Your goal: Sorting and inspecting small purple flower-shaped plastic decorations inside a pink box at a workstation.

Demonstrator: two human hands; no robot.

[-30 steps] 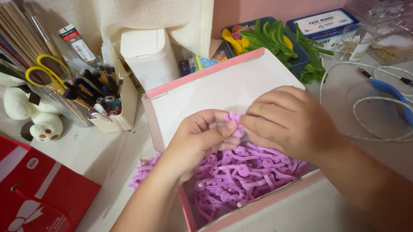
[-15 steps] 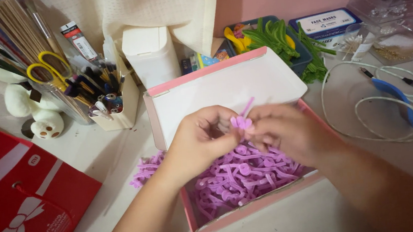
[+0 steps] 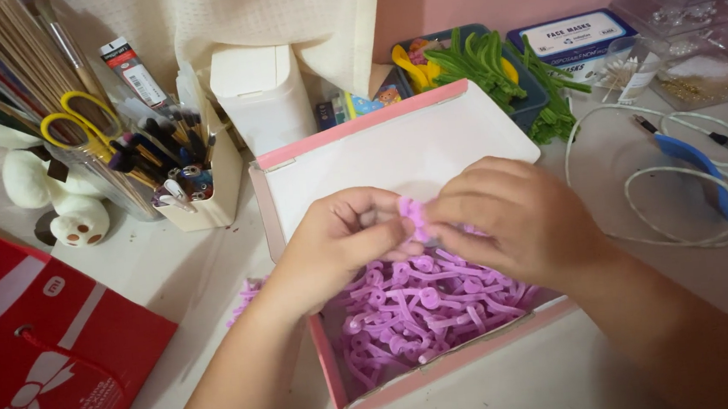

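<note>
A red gift bag (image 3: 39,356) and pen holder (image 3: 196,188) flank the pink box (image 3: 395,153). Both hands, left (image 3: 341,246) and right (image 3: 519,222), pinch one curled purple pipe cleaner (image 3: 413,213) above a pile (image 3: 426,309) of them.

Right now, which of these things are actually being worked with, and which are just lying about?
In use: left hand and right hand pinching a purple curled piece over the pink box of purple pieces.

Lying about: red gift bag, yellow scissors, green stems, white cable, white plush toy.
</note>
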